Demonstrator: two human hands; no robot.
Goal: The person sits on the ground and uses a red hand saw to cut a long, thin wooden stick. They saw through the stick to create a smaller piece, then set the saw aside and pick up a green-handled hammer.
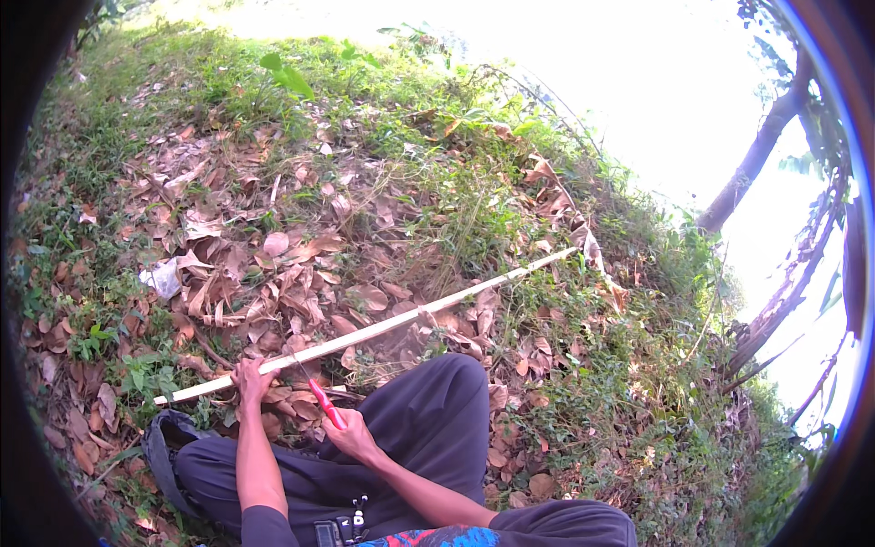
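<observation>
In the fingers of the left hand (251,379), the nearer one, which gripped it close to one end, was a long pale strip (401,320), its long axis slanting from just left of them away to the far right over dry leaves (293,284). Just right of those fingers, the right hand (351,435) clenched a red-handled tool (326,404) pointing forward-left at the strip; I couldn't tell whether its thin blade (303,370) touched.

In the lower left of the frame, the left hand (252,379) grips 1 pale strip (410,315) near its lower end. Left of lower centre, the right hand (353,436) holds 1 red-handled tool (326,404), tip at the strip.
</observation>
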